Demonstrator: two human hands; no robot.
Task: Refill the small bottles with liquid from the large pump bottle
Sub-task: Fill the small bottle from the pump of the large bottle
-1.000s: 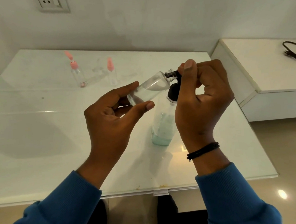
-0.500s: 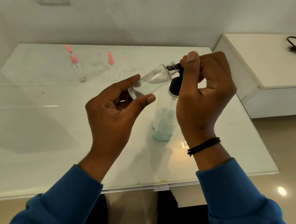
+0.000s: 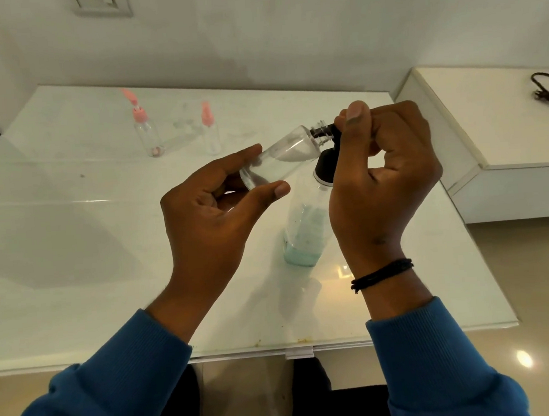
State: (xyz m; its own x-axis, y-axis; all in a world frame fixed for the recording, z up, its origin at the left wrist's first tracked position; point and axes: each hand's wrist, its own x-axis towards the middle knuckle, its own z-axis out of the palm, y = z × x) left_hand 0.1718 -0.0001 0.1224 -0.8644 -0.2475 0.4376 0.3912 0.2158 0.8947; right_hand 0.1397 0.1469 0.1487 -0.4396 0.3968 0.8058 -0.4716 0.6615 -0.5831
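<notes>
- The small clear bottle [image 3: 279, 160] is up in the air over the middle of the table [image 3: 75, 254], tipped on its side with its open threaded neck right at the black pump nozzle.
- Left hand [image 3: 212, 218] pinches its base end between thumb and fingers. Looks light, stiff and slick, so I'd grip the body, not the neck.
- Right hand [image 3: 381, 180] is curled over the pump head of the large pump bottle [image 3: 307, 231], which stands nearer the right edge, teal liquid low inside.
- Can't really tell if anything's flowing.
- Two pink-capped bottles [image 3: 146, 132] wait toward the far edge.
</notes>
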